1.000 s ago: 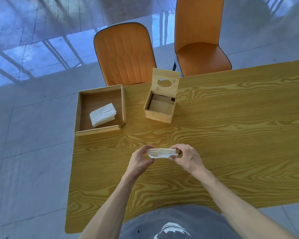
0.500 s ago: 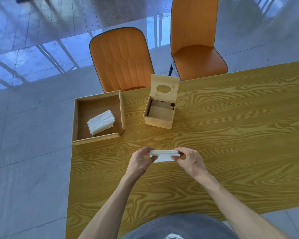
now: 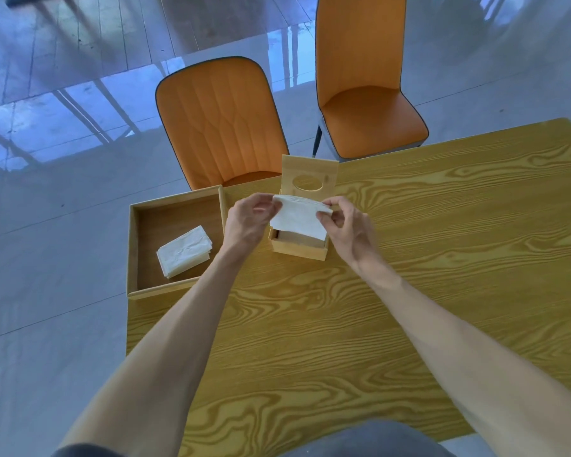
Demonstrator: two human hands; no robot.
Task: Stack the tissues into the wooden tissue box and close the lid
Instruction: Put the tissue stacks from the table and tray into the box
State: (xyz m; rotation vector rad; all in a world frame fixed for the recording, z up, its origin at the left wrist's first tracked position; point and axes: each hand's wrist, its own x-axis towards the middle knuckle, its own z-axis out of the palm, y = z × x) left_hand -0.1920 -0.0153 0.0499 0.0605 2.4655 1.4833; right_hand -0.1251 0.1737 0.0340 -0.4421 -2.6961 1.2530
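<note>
A white stack of tissues (image 3: 300, 216) is held tilted over the open wooden tissue box (image 3: 298, 250), its lower edge at the box's opening. My left hand (image 3: 247, 222) pinches the stack's left end and my right hand (image 3: 347, 229) pinches its right end. The box's lid (image 3: 310, 175), with an oval hole, stands upright behind the stack. A second pile of tissues (image 3: 185, 251) lies in the wooden tray (image 3: 175, 206) to the left of the box.
The box and tray sit near the far left edge of a yellow wood-grain table (image 3: 409, 291). Two orange chairs (image 3: 221, 123) (image 3: 366, 80) stand beyond the table on a glossy tiled floor.
Both hands carried the tissue stack away from me, from over the table's middle to over the open box, and tilted it. The camera view moved closer.
</note>
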